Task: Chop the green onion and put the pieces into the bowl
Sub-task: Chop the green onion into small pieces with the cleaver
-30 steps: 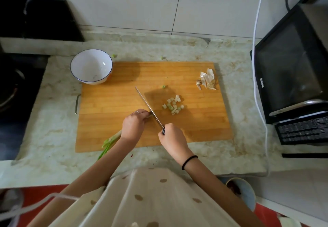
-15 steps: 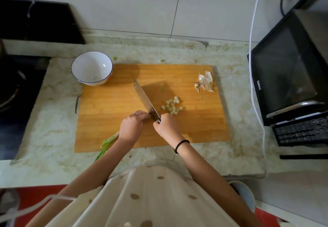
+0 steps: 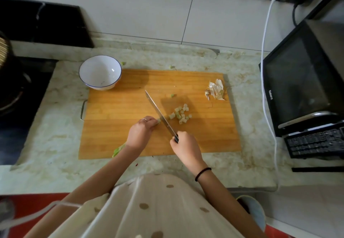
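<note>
My left hand [image 3: 138, 132] pressed down on the onion [image 3: 118, 150] near the middle of the board [image 3: 115, 130], fingers curled tight over the stalk so that only its pale cut end showed at my fingertips and a bit of green leaf stuck out at the near edge of the board, under my wrist. My right hand [image 3: 184, 145] was closed around the handle of the knife [image 3: 160, 116], just right of my left hand. The blade ran slantwise from my right hand toward the far left, its edge down on the board and touching the cut end of the onion right beside my left fingertips. Just right of the blade lay a small heap of pieces [image 3: 181, 114], pale green and white, and one loose piece [image 3: 172, 95] sat a little farther off, toward the far side. The bowl [image 3: 100, 72] stood at the far left corner of the board, partly on it and partly on the counter [image 3: 61, 122]; it was white with a blue rim and held no pieces that I could see. At the far right corner of the board lay some peelings [image 3: 216, 90], dry and whitish. A black oven [image 3: 301, 81] stood on the counter to the right, well apart from the board
</note>
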